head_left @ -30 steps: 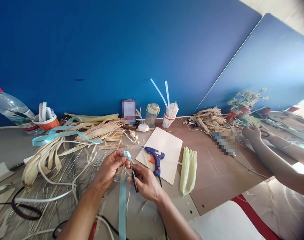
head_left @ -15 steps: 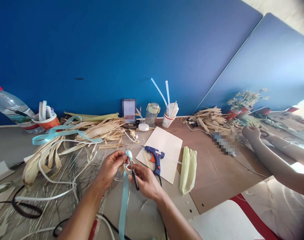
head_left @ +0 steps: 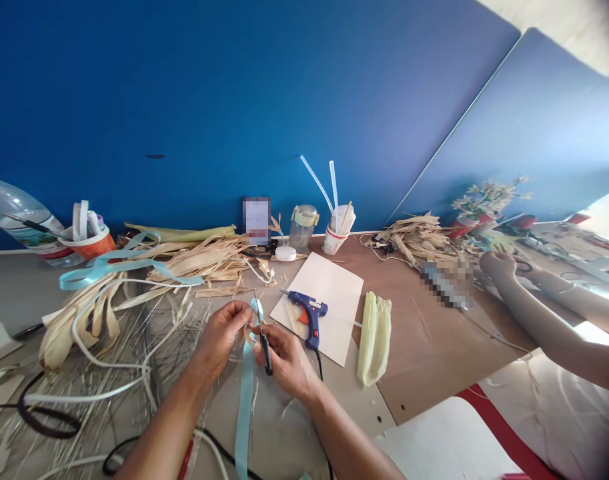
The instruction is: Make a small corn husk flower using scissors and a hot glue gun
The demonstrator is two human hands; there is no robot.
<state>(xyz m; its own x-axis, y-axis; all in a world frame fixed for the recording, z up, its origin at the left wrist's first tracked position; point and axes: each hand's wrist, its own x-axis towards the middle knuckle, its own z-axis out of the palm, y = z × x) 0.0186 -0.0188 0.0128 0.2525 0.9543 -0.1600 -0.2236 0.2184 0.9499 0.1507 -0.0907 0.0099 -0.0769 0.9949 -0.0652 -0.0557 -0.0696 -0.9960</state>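
My right hand [head_left: 284, 357] is closed around black-handled scissors [head_left: 265, 352], their thin blades pointing up and away from me. Close beside it, my left hand [head_left: 229, 327] pinches a small tan strip of corn husk [head_left: 247, 335] near the blades. The fingertips partly hide the strip. A light-blue ribbon [head_left: 245, 407] lies on the table just below the hands and runs toward me. To their right a blue glue gun [head_left: 310, 313] rests on a cream board [head_left: 337, 287].
Pale green husk [head_left: 375, 340] lies right of the board. Dry husks [head_left: 199, 257], thin wires [head_left: 114, 360] and white cord [head_left: 91, 397] spread leftward. A paper cup [head_left: 334, 241], jar [head_left: 303, 230] and bottle [head_left: 21, 207] stand along the blue partition [head_left: 234, 100]. Another person's arms [head_left: 544, 307] are at right.
The scissors have turned slightly more upright in my right hand. Both hands stay close together, and the whole view has shifted a little to the left.
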